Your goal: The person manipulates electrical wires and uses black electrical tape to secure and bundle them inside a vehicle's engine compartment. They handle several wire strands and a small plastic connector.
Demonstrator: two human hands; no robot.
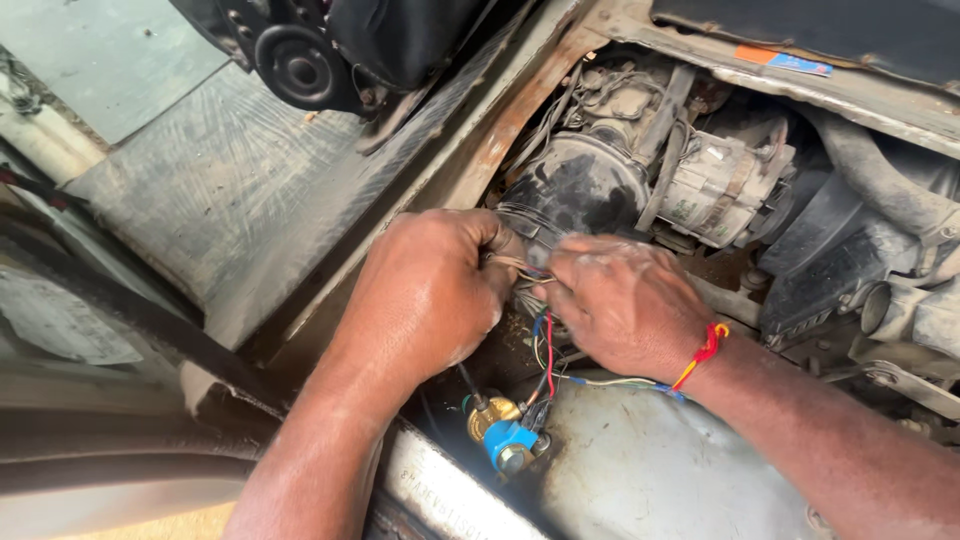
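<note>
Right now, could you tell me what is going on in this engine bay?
A person has both hands on a bundle of thin wires beside a dusty black round housing. The left hand and right hand pinch the strands between fingertips. Red and blue wires run down to a blue and brass fitting below.

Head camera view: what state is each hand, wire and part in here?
Left hand: closed, pinching the wires.
Right hand: fingers curled on the same wires.
Wires: thin, bunched between both hands.
Blue-and-brass fitting: mounted, untouched.
Alternator: in place, grimy.
Metal sill: rusted.
</note>
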